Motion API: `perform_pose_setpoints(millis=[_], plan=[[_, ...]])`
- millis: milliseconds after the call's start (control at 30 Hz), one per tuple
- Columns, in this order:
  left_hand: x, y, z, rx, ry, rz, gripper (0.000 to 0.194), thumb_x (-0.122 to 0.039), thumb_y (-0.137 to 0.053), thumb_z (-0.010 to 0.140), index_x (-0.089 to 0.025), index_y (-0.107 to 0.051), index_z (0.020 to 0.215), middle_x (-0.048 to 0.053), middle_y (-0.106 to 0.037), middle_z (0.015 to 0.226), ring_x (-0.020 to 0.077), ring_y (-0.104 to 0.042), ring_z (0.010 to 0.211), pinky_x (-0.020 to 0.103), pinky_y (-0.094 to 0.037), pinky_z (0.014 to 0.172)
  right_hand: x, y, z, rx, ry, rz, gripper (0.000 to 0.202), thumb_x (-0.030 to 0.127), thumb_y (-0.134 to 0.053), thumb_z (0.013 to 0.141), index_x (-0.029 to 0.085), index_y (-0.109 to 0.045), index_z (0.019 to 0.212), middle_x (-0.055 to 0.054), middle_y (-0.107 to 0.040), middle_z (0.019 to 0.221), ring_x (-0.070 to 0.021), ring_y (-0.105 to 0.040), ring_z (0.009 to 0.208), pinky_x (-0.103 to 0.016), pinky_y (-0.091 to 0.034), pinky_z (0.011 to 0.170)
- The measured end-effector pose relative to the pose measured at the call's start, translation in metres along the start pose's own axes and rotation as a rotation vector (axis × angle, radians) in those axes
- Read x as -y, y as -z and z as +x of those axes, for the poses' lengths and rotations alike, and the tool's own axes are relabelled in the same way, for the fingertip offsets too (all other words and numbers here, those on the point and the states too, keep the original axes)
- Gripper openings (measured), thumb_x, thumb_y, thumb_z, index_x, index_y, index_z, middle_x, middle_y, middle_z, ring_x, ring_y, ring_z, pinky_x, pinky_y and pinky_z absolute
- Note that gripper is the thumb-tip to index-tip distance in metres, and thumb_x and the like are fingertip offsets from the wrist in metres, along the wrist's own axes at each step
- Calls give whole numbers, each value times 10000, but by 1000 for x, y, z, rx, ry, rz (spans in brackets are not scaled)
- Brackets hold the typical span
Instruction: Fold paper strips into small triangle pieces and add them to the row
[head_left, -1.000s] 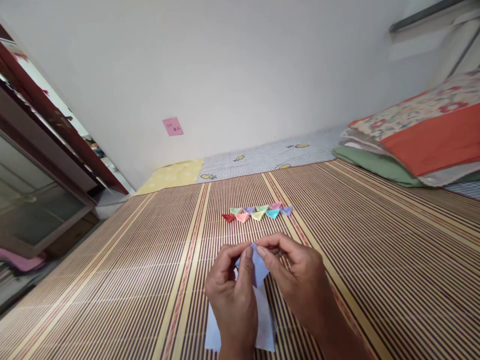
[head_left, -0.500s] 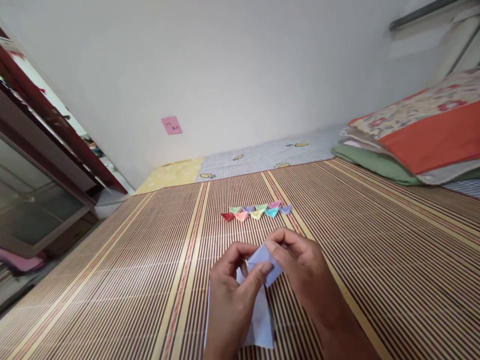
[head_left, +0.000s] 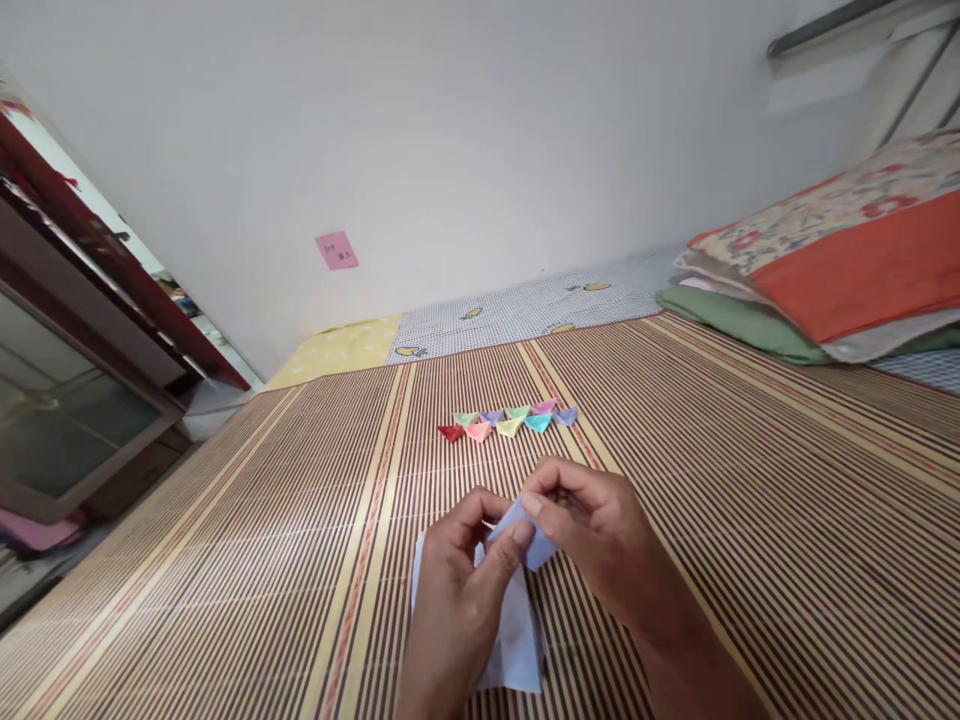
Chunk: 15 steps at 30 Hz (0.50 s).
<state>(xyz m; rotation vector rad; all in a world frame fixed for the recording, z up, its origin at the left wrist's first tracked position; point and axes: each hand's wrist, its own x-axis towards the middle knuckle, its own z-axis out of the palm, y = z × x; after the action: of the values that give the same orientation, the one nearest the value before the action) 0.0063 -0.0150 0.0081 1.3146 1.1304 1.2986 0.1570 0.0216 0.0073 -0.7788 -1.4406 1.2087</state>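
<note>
A small folded piece of lavender paper [head_left: 538,549] is pinched between both hands, raised above the mat. My left hand [head_left: 466,590] grips its left side, thumb on the face turned to me. My right hand [head_left: 589,520] holds the upper right edge between thumb and curled fingers. Under my left hand lies a larger pale blue-white sheet [head_left: 516,640], partly hidden by that hand. Beyond my hands, several small folded paper shapes in different colours stand in two close rows, among them a red one [head_left: 451,432], a yellow one [head_left: 510,427] and a turquoise one [head_left: 538,423].
A striped woven mat [head_left: 285,560] covers the surface. Folded bedding with an orange and floral cover [head_left: 847,270] is stacked at the right. A pink note [head_left: 337,250] is stuck on the white wall [head_left: 480,150]. At the left stands a glass-fronted cabinet [head_left: 60,410].
The lavender paper has tilted, so less of its face shows. My right thumb has shifted slightly left and down along its edge. The whole view has moved a little.
</note>
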Motion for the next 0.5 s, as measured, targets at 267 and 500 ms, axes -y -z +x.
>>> perform_pose_setpoints(millis=[267, 500], plan=[[7, -3, 4, -141, 1, -279, 233, -323, -803, 859, -175, -679, 728, -21, -602, 686, 110, -525, 659, 222, -436, 659, -5, 3, 4, 104, -68, 71, 239, 376, -640, 973, 189, -663, 826, 21, -576, 738, -131, -510, 688, -258, -413, 620], [11, 4, 7, -161, 29, -244, 213, -319, -830, 832, -174, -698, 749, -39, -566, 657, 89, -465, 621, 194, -394, 603, -2, 1, -1, 161, -59, -141, 286, 299, -624, 956, 200, -538, 702, 59, -418, 633, -113, -372, 586, -265, -279, 521]])
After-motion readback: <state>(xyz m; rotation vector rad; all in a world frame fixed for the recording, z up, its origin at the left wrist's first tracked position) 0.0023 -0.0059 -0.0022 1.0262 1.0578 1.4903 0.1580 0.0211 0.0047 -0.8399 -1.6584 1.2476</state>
